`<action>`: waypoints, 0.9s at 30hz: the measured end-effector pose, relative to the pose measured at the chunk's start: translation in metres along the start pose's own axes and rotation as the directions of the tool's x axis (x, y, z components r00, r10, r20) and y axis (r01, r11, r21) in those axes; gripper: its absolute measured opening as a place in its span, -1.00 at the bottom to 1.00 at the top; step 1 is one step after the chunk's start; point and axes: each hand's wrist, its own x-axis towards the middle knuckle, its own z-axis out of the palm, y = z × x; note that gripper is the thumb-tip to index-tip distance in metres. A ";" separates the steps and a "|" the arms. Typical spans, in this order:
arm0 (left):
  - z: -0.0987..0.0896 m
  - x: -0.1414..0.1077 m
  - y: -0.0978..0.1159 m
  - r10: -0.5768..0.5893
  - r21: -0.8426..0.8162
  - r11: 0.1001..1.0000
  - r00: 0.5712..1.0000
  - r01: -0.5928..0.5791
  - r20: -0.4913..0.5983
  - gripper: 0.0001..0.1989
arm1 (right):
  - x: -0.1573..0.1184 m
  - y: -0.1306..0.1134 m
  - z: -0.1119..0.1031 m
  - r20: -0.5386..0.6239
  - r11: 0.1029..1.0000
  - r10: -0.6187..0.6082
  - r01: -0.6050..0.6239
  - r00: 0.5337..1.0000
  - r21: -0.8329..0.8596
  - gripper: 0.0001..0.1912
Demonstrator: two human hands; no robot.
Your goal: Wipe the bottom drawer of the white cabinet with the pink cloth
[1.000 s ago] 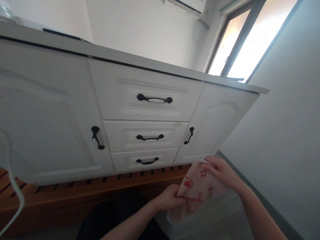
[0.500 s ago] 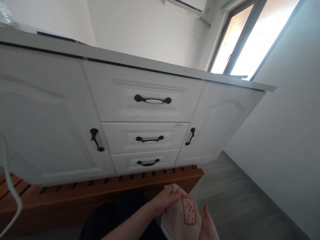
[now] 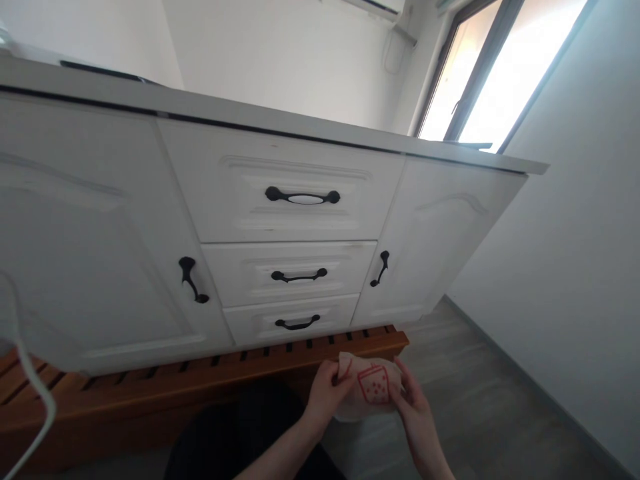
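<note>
The pale pink cloth (image 3: 370, 390), printed with red line drawings, hangs softly bunched between my hands, in front of the wooden slatted bench (image 3: 350, 347). My left hand (image 3: 326, 393) pinches one edge, fingers nearly closed; my right hand (image 3: 411, 393) grips the opposite edge, fingers partly curled. Beyond stands the white cabinet (image 3: 305, 230).

1 cab (image 3: 225, 109) has 3 drwrs (image 3: 295, 230), 2 doors (image 3: 440, 247), 5 hndls (image 3: 299, 275).

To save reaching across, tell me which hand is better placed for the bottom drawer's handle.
Probably the left hand: it holds the cloth on the side nearer the bottom handle; the right hand is farther.
</note>
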 end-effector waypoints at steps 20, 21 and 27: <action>-0.039 -0.044 0.086 0.428 -0.060 0.901 0.862 -0.429 0.270 -0.23 | -0.008 -0.126 -0.005 0.202 0.919 -0.315 0.351 0.927 -0.177 -0.71; -0.043 -0.046 0.088 0.401 -0.069 0.914 0.867 -0.399 0.295 -0.21 | -0.008 -0.124 0.002 0.173 0.949 -0.279 0.299 0.945 -0.099 -0.69; -0.055 -0.036 0.049 0.275 -0.260 0.944 0.923 -0.205 0.270 -0.12 | -0.015 -0.078 0.068 0.529 0.943 0.055 -0.218 0.847 0.250 -0.23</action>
